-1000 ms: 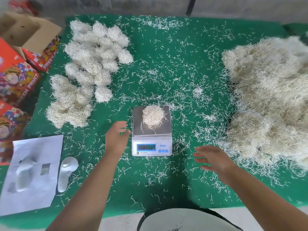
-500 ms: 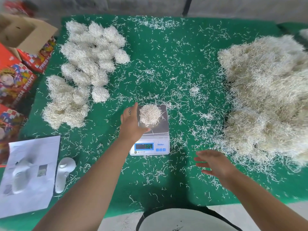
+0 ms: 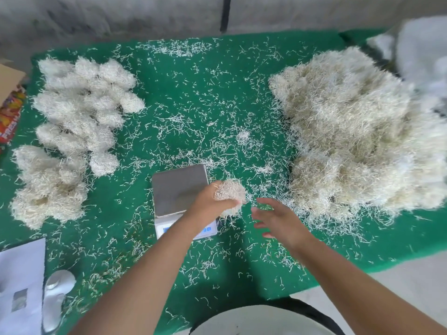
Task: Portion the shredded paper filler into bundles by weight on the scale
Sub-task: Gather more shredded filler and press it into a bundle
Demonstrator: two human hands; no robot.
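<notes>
While clutched in left hand [image 3: 212, 201] just right of scale [image 3: 180, 187]: bundle [image 3: 231, 193] off the pan!
Featherlight, springy, sheds strands; best cupped underneath. Right hand [image 3: 278, 220] spread, empty.

I have a single head-worn wide-angle view. It looks forward and steeply down, from close above, onto the green table [image 3: 193, 93], with the scale [image 3: 179, 187] near centre and both forearms entering from the bottom edge.
</notes>
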